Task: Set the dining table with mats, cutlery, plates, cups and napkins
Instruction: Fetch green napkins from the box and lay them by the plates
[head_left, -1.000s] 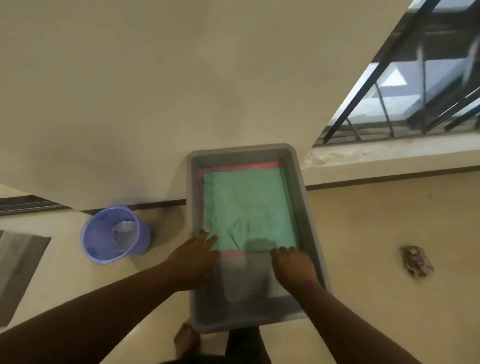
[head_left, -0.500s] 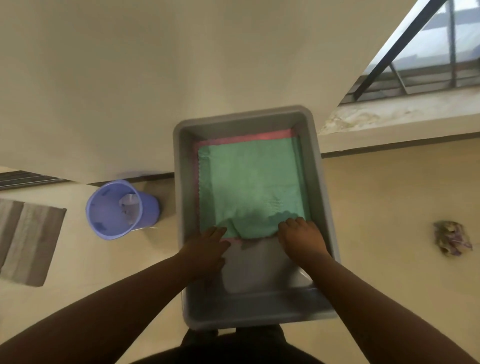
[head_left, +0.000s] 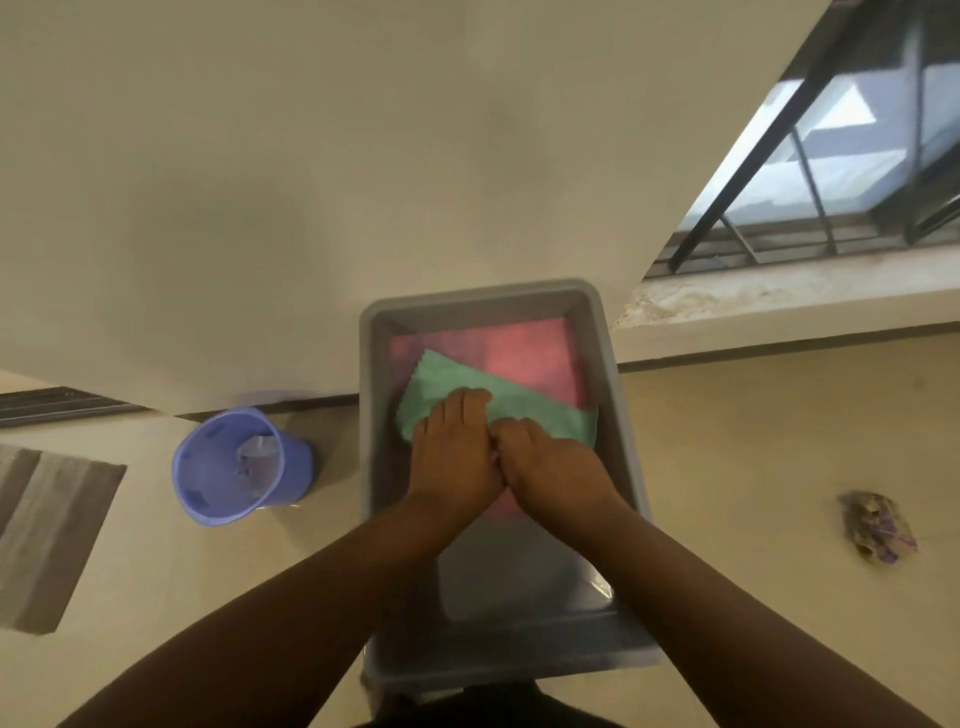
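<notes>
A grey plastic tub (head_left: 605, 332) is sitting on the beige floor against the wall, and both hands are reaching into it. The left hand (head_left: 453, 451) is lying over the folded green cloth (head_left: 540, 410), fingers extended forward across its near edge; whether the fingertips are curling under the fabric cannot be determined. The right hand (head_left: 550, 460) is touching the left hand at the knuckles, its fingers bent down onto the same cloth; a firm pinch cannot be confirmed. The green cloth is lying askew, tilted across the pink cloth (head_left: 524, 348), which is covering the far floor of the tub. A clear plastic sheet (head_left: 587, 582) is lying in the near part of the tub. A blue plastic bin (head_left: 236, 467) is standing left of the tub, beside a striped mat (head_left: 47, 540). A crumpled wrapper (head_left: 877, 526) is lying on the floor to the right, well apart.
</notes>
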